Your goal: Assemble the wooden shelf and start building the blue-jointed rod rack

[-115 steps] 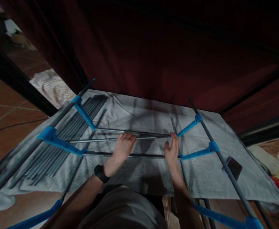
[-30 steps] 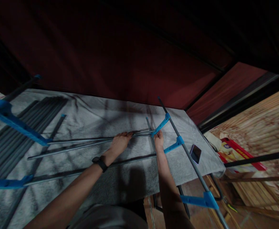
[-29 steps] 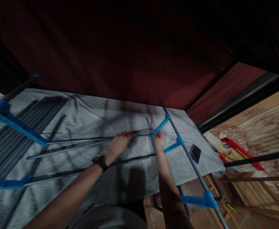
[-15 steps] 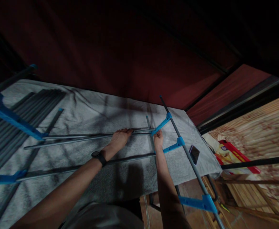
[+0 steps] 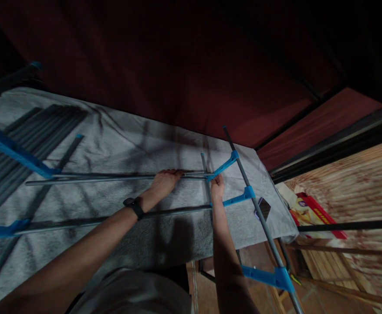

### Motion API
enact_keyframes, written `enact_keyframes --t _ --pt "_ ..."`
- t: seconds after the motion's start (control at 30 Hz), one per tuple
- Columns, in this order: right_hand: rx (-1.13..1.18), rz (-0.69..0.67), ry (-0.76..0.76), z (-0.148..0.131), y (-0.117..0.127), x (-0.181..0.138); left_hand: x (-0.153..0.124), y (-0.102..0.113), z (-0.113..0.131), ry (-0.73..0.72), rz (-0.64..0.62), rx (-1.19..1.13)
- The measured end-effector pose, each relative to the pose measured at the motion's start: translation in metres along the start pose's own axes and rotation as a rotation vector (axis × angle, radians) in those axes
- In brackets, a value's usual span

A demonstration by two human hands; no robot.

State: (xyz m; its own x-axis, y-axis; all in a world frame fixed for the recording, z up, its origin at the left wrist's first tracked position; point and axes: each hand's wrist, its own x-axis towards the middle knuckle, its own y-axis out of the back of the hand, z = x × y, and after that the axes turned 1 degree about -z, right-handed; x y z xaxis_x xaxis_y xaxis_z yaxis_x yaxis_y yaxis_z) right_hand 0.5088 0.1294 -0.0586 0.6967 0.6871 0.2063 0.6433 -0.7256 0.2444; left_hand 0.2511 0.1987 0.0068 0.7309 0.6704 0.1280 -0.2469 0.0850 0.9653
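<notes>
My left hand (image 5: 166, 181), with a black watch (image 5: 134, 206) on its wrist, is closed over a thin grey metal tube (image 5: 125, 178). A second tube runs close alongside it, and the two nearly meet towards the right. My right hand (image 5: 217, 188) is closed at the inner end of a blue plastic connector (image 5: 224, 166), where the tubes reach a short cross tube (image 5: 204, 163); its fingertips are partly hidden. This connector joins a long grey upright pole (image 5: 243, 172). Below, another blue connector (image 5: 238, 199) meets a lower tube (image 5: 184, 211).
Several loose grey tubes (image 5: 30, 141) lie side by side at left, under a blue connector (image 5: 14, 150). A phone (image 5: 263, 209) rests by the upright pole. The grey cloth (image 5: 138, 148) covers the table. Right of it are a red-yellow package (image 5: 318, 213) and wooden furniture (image 5: 337, 266).
The view has shifted slightly, so the frame's left side sits a little higher. Both hands keep their places on the tube and connector, with hardly any visible movement.
</notes>
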Motion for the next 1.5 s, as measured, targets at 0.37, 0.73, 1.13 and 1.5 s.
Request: enact_keyframes --t 0.37,0.73,1.13,1.5 --pt "-0.033 -0.007 -0.006 -0.003 0.002 -0.003 0.006 -0.002 0.003 0.036 -0.012 -0.009" --pt "-0.081 0.001 -0.045 -0.011 0.009 -0.005 0.005 0.000 0.009 0.064 -0.040 -0.041" --pt "-0.095 0.031 -0.023 -0.014 0.009 -0.007 0.005 -0.001 0.009 0.035 -0.026 -0.042" --pt "-0.076 -0.001 -0.013 0.001 0.007 -0.013 0.003 -0.002 0.010 0.000 -0.021 -0.045"
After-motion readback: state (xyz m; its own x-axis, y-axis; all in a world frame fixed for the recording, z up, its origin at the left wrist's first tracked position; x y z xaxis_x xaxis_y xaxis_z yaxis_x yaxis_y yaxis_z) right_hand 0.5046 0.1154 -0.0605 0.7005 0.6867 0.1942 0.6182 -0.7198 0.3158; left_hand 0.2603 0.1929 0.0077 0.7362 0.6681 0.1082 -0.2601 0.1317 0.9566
